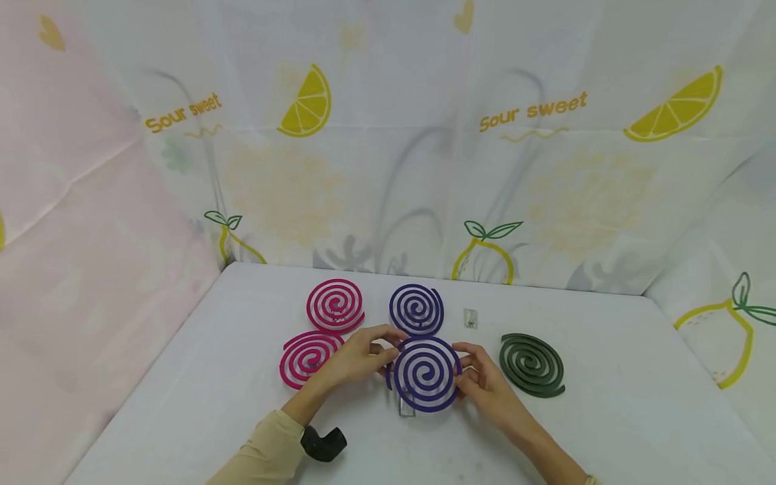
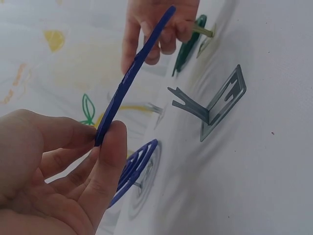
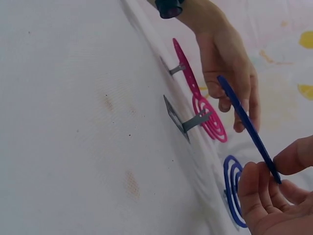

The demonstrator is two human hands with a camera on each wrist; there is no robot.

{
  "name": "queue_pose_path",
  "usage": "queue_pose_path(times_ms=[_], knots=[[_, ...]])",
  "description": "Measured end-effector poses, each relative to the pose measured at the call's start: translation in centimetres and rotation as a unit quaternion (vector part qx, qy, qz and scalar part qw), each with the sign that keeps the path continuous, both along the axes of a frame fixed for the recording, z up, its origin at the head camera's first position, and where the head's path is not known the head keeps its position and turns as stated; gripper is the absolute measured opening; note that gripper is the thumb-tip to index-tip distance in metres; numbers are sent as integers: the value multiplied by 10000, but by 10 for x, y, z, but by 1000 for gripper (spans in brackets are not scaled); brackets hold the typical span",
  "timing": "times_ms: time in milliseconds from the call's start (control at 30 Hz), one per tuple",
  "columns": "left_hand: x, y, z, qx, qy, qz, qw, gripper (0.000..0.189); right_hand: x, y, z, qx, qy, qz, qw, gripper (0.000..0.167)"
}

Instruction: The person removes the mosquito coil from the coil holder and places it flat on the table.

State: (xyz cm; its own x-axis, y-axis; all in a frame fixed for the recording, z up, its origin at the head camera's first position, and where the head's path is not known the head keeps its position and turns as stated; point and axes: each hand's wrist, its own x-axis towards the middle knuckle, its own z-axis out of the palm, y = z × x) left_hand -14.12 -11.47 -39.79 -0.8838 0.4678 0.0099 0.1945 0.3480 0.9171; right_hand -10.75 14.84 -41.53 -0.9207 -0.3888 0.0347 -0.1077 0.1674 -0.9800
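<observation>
A purple-blue mosquito coil (image 2: 128, 81) is held up between both hands. At its left edge, my left hand (image 1: 362, 355) pinches it between thumb and fingers. Its right edge is pinched by the thumb and fingers of my right hand (image 1: 490, 389). Beneath the coil a small metal coil stand (image 2: 209, 113) sits on the table, its forked prong sticking up. In the wrist views the coil and this prong are apart. Another purple-blue coil (image 1: 416, 308) lies just behind the held one, raised on a stand.
Two pink coils (image 1: 335, 305) are at the left, the nearer partly behind my left arm. A dark green coil (image 1: 530, 362) stands at the right. Another metal stand (image 1: 470, 318) sits at the back without a coil. Printed cloth (image 1: 388, 168) hangs behind the white table (image 1: 200, 350).
</observation>
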Motion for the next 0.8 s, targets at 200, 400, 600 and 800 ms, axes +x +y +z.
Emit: queue_pose_path(times_ms=[200,400,600,800], knots=[[0,1,2,76,-107,3,9999,29,-1,1,3,-8,46,4,10000,49],[4,2,-1,165,-246,5,9996,30,1,2,1,-68,42,-7,10000,50],[6,5,-3,332,-329,46,9989,31,4,6,5,-95,-93,-84,9999,50],[2,6,-4,341,-394,135,9985,30,-1,7,8,-167,-62,-31,9998,50]])
